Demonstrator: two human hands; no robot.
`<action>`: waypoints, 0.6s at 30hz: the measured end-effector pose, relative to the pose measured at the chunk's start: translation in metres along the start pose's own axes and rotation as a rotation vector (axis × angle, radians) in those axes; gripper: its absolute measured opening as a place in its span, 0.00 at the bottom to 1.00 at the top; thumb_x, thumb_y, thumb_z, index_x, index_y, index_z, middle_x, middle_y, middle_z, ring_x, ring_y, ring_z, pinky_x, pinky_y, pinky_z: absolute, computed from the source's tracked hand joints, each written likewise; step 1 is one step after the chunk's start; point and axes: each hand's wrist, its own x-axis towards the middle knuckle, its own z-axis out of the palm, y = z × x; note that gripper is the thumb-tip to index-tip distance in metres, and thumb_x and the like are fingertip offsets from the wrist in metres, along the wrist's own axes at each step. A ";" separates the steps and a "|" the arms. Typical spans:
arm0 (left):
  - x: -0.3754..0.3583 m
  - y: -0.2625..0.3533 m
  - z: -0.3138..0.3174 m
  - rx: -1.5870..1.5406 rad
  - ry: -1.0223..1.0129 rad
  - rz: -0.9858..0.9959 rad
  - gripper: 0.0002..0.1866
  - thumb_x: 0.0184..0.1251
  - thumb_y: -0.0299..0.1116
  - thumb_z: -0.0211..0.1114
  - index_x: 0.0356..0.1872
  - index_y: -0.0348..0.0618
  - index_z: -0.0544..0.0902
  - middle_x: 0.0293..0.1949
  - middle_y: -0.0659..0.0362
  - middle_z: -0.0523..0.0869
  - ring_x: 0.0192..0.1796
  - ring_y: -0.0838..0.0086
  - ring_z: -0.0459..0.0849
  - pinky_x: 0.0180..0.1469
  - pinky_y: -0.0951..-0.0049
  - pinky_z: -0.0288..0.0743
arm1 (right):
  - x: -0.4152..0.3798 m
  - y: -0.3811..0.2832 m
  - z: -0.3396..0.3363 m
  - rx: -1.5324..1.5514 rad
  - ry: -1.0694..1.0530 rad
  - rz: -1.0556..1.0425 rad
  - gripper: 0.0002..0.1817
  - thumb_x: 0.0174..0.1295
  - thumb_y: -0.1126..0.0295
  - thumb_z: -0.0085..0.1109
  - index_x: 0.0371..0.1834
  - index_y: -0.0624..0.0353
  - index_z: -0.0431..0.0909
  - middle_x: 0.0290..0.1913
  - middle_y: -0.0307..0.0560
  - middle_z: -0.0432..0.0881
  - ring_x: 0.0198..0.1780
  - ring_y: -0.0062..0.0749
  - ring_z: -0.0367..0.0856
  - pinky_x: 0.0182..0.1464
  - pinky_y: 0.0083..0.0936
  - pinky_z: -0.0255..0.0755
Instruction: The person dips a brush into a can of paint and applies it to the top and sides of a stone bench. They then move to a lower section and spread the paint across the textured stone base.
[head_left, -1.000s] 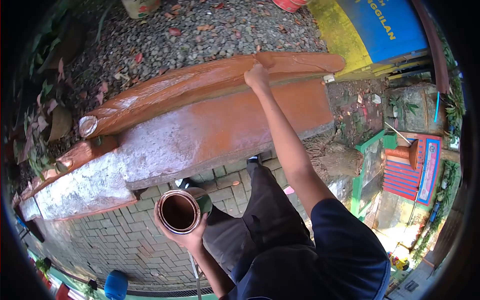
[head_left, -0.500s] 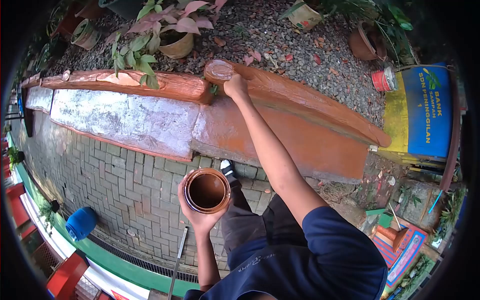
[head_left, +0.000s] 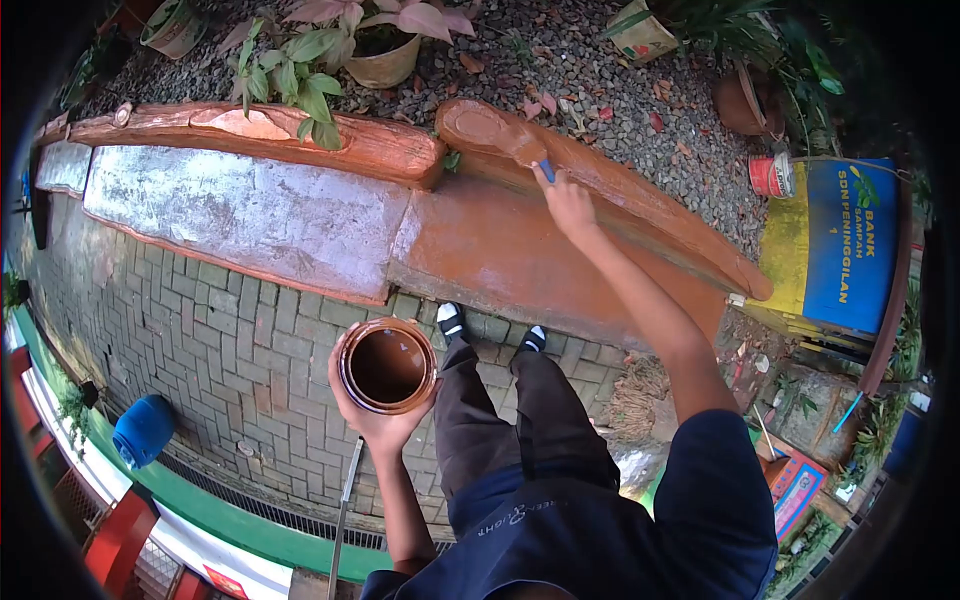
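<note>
My left hand is wrapped round an open jar of brown paint, held over the paving in front of my legs. My right hand grips a paintbrush with a blue handle. Its bristles, hard to make out, rest against the top of the log-shaped backrest, which is coated brown along its length. Below it, the bench seat is brown with a few paler patches. The neighbouring seat section to the left is whitish and weathered, behind it an orange-brown log backrest.
Behind the bench lies gravel with a potted plant and a tipped clay pot. A red-and-white can stands beside the blue-and-yellow bin at the right. A blue barrel stands on the paving at the left.
My right hand has moved right and slightly down along the backrest from its left end, bringing the brush's blue handle into sight. The pale patch on that end now looks brown.
</note>
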 end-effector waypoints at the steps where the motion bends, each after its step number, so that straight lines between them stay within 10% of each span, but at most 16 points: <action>1: 0.000 -0.001 -0.001 -0.001 -0.011 0.004 0.57 0.31 0.39 0.85 0.67 0.36 0.60 0.63 0.48 0.71 0.64 0.59 0.73 0.68 0.58 0.66 | -0.014 0.025 0.008 -0.051 -0.018 0.002 0.33 0.62 0.75 0.48 0.73 0.40 0.62 0.45 0.57 0.78 0.29 0.41 0.86 0.31 0.34 0.82; 7: -0.004 -0.003 -0.002 0.005 -0.049 -0.013 0.58 0.31 0.40 0.85 0.68 0.36 0.59 0.63 0.47 0.71 0.65 0.59 0.73 0.69 0.58 0.66 | -0.063 0.137 0.006 -0.088 -0.246 -0.081 0.35 0.61 0.78 0.48 0.72 0.33 0.62 0.51 0.60 0.78 0.40 0.52 0.85 0.42 0.42 0.81; 18: -0.013 -0.013 0.000 0.071 -0.038 -0.022 0.58 0.32 0.40 0.84 0.68 0.35 0.59 0.63 0.47 0.71 0.64 0.59 0.73 0.68 0.58 0.67 | 0.053 0.088 -0.030 0.362 -0.006 -0.081 0.29 0.68 0.69 0.48 0.71 0.26 0.62 0.43 0.55 0.78 0.37 0.51 0.81 0.40 0.46 0.76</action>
